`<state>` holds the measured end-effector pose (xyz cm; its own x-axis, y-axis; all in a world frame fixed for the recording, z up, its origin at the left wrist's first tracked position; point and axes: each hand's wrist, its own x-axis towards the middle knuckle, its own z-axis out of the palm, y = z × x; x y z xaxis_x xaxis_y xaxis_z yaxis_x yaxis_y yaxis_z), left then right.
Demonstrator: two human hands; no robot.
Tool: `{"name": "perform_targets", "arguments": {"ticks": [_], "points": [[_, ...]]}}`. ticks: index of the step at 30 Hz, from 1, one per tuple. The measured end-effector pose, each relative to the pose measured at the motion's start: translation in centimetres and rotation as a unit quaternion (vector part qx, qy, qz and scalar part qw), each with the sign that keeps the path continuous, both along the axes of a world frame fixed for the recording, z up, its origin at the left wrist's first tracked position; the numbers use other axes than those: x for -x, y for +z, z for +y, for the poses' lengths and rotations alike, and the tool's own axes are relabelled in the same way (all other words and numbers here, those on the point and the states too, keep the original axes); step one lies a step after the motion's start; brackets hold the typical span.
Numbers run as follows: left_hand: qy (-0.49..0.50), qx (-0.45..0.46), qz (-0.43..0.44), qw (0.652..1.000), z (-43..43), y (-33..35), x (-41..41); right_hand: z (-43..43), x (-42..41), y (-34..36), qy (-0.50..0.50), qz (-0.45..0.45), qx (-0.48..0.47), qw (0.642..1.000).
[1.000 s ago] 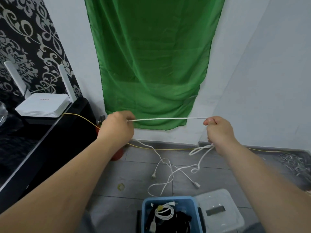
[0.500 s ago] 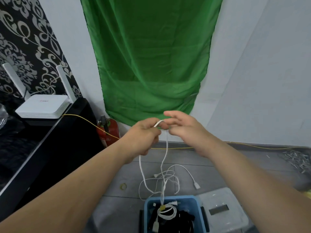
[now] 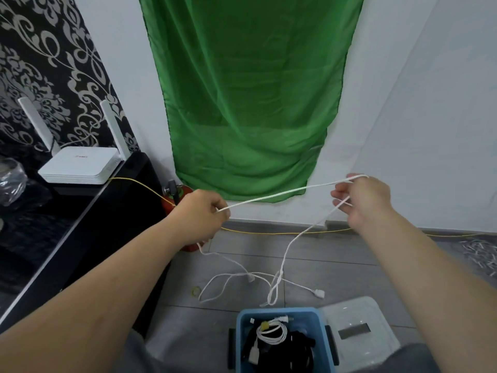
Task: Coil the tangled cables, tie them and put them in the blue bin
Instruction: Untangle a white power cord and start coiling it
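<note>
A thin white cable (image 3: pixel 279 194) runs taut in the air between my two hands. My left hand (image 3: pixel 200 211) pinches it in a closed fist at the left. My right hand (image 3: pixel 363 203) holds it looped over loosely curled fingers at the right. From both hands the cable hangs to the grey floor, where its tangled loops and plugs (image 3: pixel 274 288) lie. Just below them stands the blue bin (image 3: pixel 243 337), holding a tied white coil (image 3: pixel 270 333) and several black cables.
A clear plastic lid (image 3: pixel 357 327) lies right of the bin. A black cabinet (image 3: pixel 88 224) with a white router (image 3: pixel 78 168) fills the left. A red extinguisher (image 3: pixel 176 195) stands behind my left hand. A yellow wire (image 3: pixel 282 233) runs along the skirting. A green cloth (image 3: pixel 247 98) hangs on the wall.
My hands, together half a second ago, have pulled apart. The right hand swung out to the right, stretching a length of white cable between them.
</note>
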<state>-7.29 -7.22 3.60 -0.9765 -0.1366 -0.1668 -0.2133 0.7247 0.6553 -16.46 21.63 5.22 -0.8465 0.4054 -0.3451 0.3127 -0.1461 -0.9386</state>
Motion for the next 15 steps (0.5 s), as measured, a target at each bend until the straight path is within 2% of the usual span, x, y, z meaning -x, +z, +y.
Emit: {"name": "perform_targets", "arguments": {"ticks": [3, 5, 7, 10, 12, 15], "points": [[-0.041, 0.064, -0.032, 0.997, -1.2, -0.4, -0.6, 1.0, 0.3, -1.4, 0.008, -0.060, -0.001, 0.998], [-0.033, 0.042, -0.061, 0.997, -1.0, -0.7, -1.0, 0.3, 0.1, -1.9, 0.054, -0.094, -0.048, 0.993], [0.020, -0.105, -0.075, 0.991, 0.3, -0.3, -1.4, -0.8, -0.3, -2.2, 0.127, -0.121, -0.131, 0.976], [0.074, -0.309, -0.043, 0.947, 2.2, 1.4, -1.3, -2.9, -1.9, -1.7, 0.252, -0.167, -0.184, 0.935], [0.089, -0.393, -0.015, 0.915, 3.0, 2.5, -1.1, -4.2, -3.3, -1.5, 0.364, -0.199, -0.212, 0.885], [0.086, -0.480, 0.019, 0.873, 4.0, 3.5, -0.6, -6.1, -4.9, -2.0, 0.511, -0.126, -0.214, 0.823]]}}
